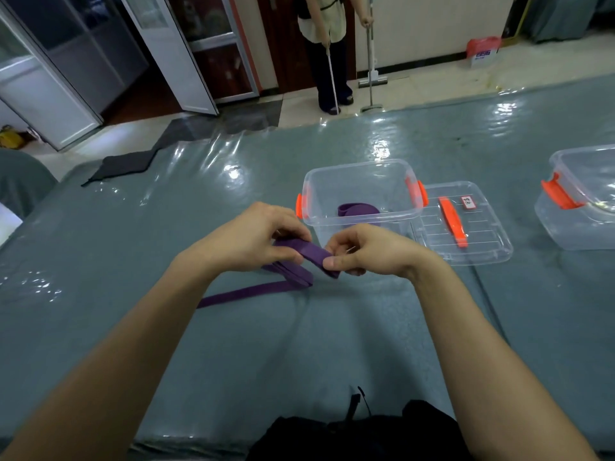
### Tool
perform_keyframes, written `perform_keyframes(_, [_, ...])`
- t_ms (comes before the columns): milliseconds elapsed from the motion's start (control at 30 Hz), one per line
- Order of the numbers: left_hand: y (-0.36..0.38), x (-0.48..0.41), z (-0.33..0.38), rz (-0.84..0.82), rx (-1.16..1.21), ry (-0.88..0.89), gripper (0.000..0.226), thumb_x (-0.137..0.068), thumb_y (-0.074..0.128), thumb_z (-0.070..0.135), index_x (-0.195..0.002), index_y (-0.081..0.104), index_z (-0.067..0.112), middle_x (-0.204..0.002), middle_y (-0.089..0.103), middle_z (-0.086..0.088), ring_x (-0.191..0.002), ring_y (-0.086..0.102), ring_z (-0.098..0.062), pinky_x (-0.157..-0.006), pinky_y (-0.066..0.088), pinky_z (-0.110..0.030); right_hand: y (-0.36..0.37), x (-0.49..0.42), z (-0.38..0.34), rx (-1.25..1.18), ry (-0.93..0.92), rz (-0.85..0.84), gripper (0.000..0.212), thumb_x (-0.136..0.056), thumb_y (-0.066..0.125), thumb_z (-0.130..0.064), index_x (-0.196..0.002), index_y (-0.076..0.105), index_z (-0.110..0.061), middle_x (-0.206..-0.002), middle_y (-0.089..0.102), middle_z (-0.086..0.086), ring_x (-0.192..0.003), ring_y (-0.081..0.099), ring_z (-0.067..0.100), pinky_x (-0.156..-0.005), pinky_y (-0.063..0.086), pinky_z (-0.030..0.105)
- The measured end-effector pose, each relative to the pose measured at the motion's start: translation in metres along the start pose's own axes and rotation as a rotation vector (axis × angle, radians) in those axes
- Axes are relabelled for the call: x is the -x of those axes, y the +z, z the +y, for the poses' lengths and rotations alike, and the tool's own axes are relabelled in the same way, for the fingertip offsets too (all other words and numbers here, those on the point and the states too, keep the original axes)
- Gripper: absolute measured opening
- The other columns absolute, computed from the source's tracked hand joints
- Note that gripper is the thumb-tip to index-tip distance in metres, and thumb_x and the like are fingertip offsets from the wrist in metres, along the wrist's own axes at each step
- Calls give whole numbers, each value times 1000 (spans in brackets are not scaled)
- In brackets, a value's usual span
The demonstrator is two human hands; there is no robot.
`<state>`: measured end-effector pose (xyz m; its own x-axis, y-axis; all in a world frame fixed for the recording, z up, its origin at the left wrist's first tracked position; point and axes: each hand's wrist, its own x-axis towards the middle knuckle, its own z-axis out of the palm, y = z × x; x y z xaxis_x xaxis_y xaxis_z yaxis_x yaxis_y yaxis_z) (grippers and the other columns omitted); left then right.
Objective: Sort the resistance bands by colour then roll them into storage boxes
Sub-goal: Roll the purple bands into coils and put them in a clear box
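A purple resistance band is held between both my hands just above the table, partly folded into a flat bundle. My left hand pinches its left part, and my right hand pinches the end at the right. A loose tail of the band trails down and left across the table. Behind my hands stands an open clear storage box with orange latches. A rolled purple band lies inside it.
The box's clear lid with an orange handle lies flat to its right. A second clear box stands at the far right edge. The table has a glossy teal cover. A person with a mop stands beyond the table.
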<state>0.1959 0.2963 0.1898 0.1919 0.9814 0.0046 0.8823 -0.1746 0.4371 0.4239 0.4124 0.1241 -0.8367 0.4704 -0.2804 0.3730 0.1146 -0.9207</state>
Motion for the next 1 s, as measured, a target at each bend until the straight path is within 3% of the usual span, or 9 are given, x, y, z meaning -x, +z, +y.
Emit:
perform_keyframes(133, [2,-1,-2,48,81,-33,28,-84,93,21,-110,82,25,-102,74,7,-93,71,-13,-88,57,-27,-3,1,7,-425,10,-37,5,-98,72,-3,-101,69,-1,-83,56,13,-60,50,14,-61,48,21])
perform_keyframes(333, [18,-5,-5,87,221,-173,32,-80,96,19,-108,83,22,-95,79,6,-88,76,-10,-91,63,-38,-6,-2,8,-596,5,-61,6,-99,67,-3,-95,71,-1,-83,54,11,-63,45,13,-62,49,22])
perform_keyframes(433, [19,-7,-8,135,287,-239,27,-81,96,22,-104,83,27,-88,79,0,-79,75,-23,-85,62,-40,-4,-5,9,-659,-13,-2,16,-100,64,0,-113,73,5,-86,57,13,-64,45,14,-62,48,24])
perform_keyframes(567, [14,-10,-5,119,229,-236,22,-81,95,23,-99,83,28,-79,73,14,-67,63,-9,-74,56,-34,0,0,1,-320,-19,126,12,-101,67,1,-111,75,3,-86,67,14,-67,60,18,-73,59,28])
perform_keyframes(667, [5,-15,1,90,121,-217,24,-82,95,27,-104,84,26,-88,78,9,-80,72,-17,-84,61,-42,0,6,-12,-64,-27,187,14,-92,78,-5,-106,79,-9,-80,75,2,-76,73,17,-82,60,27])
perform_keyframes(767, [-3,-19,5,80,23,-185,27,-83,94,30,-107,84,25,-92,78,9,-84,71,-14,-84,59,-39,7,4,-17,144,-47,255,31,-71,97,-31,-94,79,-23,-72,65,-5,-67,63,11,-72,53,32])
perform_keyframes(833, [-5,-20,8,80,-1,-171,28,-83,94,32,-108,84,25,-93,77,10,-84,71,-13,-83,59,-37,14,-3,-12,246,-100,371,35,-66,99,-41,-87,76,-24,-67,57,-5,-61,54,12,-62,47,35])
perform_keyframes(1000, [-4,-21,7,84,-5,-164,26,-84,93,32,-107,84,26,-93,78,9,-85,72,-14,-84,59,-36,19,-10,-3,385,-235,510,14,-78,85,-32,-80,73,-25,-64,61,-5,-59,55,9,-62,52,37])
